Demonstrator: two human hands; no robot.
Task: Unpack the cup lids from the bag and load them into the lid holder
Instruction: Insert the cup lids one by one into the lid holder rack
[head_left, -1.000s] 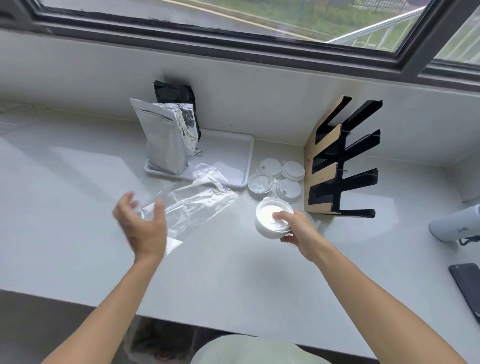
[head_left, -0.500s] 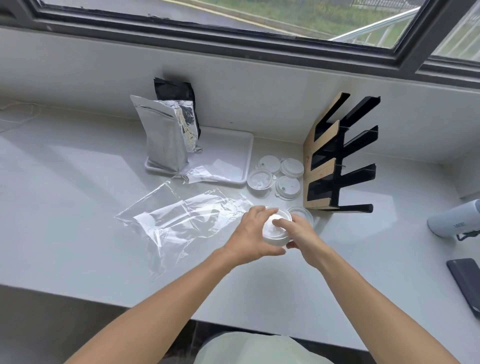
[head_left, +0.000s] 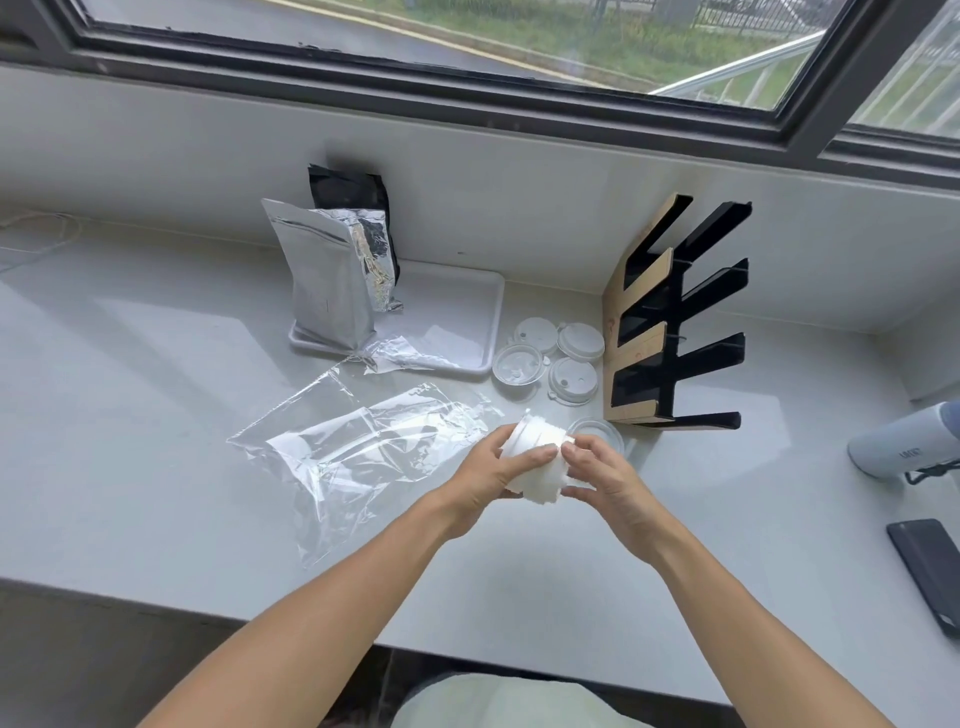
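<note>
A stack of white cup lids (head_left: 537, 462) is held on its side just above the counter, between both hands. My left hand (head_left: 485, 478) grips its left end and my right hand (head_left: 605, 480) grips its right end. The empty clear plastic bag (head_left: 358, 441) lies flat on the counter to the left. The black and wood lid holder (head_left: 670, 322) stands behind and to the right, its slots empty. Several loose lids (head_left: 550, 364) lie next to its base, and one clear lid (head_left: 597, 431) lies just behind my right hand.
A white tray (head_left: 467, 312) at the back holds a silver foil pouch (head_left: 327, 280) and a black pouch (head_left: 353, 192). A white device (head_left: 904, 441) and a dark phone (head_left: 930, 566) lie at the right edge. The counter's front edge runs below my forearms.
My left hand let go of the bag, which now lies flat, and came over to the lids. Both hands have lifted the stack and turned it on its side.
</note>
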